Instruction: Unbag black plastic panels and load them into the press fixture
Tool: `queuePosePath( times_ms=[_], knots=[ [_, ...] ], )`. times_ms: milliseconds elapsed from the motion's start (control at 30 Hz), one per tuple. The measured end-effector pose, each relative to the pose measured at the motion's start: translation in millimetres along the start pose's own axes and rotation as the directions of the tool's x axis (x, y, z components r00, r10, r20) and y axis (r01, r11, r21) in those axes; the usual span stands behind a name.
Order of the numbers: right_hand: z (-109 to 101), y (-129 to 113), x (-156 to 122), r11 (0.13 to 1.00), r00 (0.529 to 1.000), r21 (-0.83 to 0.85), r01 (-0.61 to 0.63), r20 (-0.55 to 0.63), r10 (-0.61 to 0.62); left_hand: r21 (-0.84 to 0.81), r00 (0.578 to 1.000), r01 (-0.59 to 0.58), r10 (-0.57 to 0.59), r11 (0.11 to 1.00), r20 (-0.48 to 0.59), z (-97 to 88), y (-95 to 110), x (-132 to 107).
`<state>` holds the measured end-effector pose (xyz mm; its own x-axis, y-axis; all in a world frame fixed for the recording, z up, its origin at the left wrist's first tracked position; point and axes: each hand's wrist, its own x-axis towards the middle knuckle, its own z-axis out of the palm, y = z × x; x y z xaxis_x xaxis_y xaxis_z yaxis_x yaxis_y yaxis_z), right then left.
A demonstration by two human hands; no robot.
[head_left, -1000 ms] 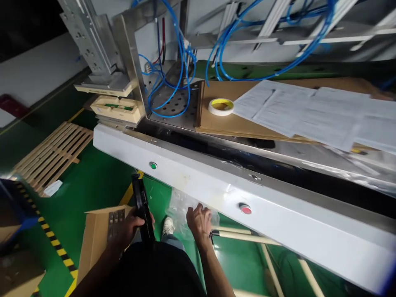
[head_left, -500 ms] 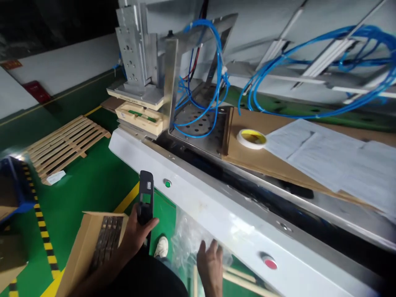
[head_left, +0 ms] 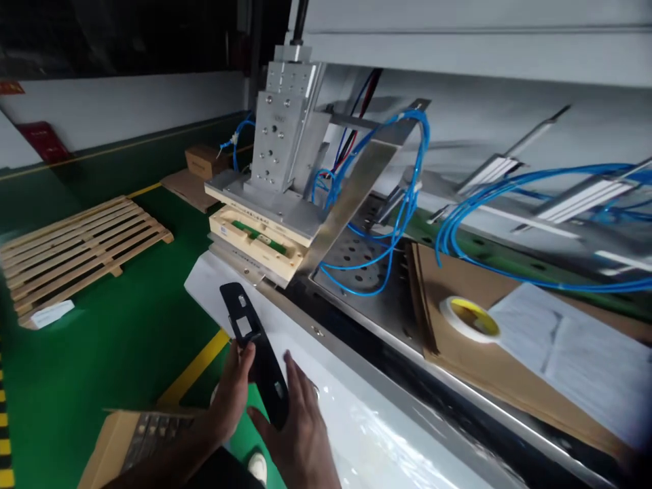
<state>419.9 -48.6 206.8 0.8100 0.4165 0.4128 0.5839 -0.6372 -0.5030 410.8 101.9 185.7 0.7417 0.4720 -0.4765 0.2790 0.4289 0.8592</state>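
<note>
A long black plastic panel [head_left: 268,373] with rectangular cut-outs slants in front of me, over the white machine edge. My left hand [head_left: 230,394] is closed on its left side, the thumb lying on the face near the middle. At the panel's lower end is my right hand [head_left: 300,438], thumb and fingers spread on either side of it; whether it touches the panel I cannot tell. Beyond the panel stands a metal press [head_left: 285,129]. Under its plate sits a cream-coloured fixture block [head_left: 249,248] with a green strip inside.
Blue air hoses [head_left: 392,251] loop beside the press. A roll of tape [head_left: 471,319] and paper sheets [head_left: 575,360] lie on cardboard [head_left: 448,272] to the right. On the green floor are a wooden pallet [head_left: 86,244] and an open carton [head_left: 104,445] of dark parts.
My left hand has brought the black panel over the white edge and tilted it. My right hand has come up to its lower end. The view has shifted, showing more of the press.
</note>
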Motion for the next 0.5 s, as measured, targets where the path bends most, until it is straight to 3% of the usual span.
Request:
queuePosePath(
  times_ms=[100, 200, 367, 500],
  knots=[
    [28.7, -17.0, 61.9, 0.995, 0.995, -0.031, 0.095, -0.005, -0.095, -0.026, 0.992, -0.047, 0.049, 0.999, 0.114, -3.5, 26.2, 23.4],
    [42.3, -10.1, 98.7, 0.975, 0.981, -0.118, 0.187, -0.019, -0.191, -0.018, 0.971, -0.108, 0.109, 0.994, 0.215, -16.4, 51.0, 50.4],
    [33.5, 20.4, 176.5, 0.93, 0.977, -0.308, 0.201, -0.006, -0.213, 0.11, 0.942, -0.204, 0.164, 0.973, 0.294, -44.9, 72.0, 89.0],
    [28.2, 28.8, 251.3, 0.898, 0.988, -0.414, 0.148, 0.099, -0.118, 0.237, 0.928, -0.263, 0.178, 0.935, 0.329, -59.4, 74.6, 103.3]
  ],
)
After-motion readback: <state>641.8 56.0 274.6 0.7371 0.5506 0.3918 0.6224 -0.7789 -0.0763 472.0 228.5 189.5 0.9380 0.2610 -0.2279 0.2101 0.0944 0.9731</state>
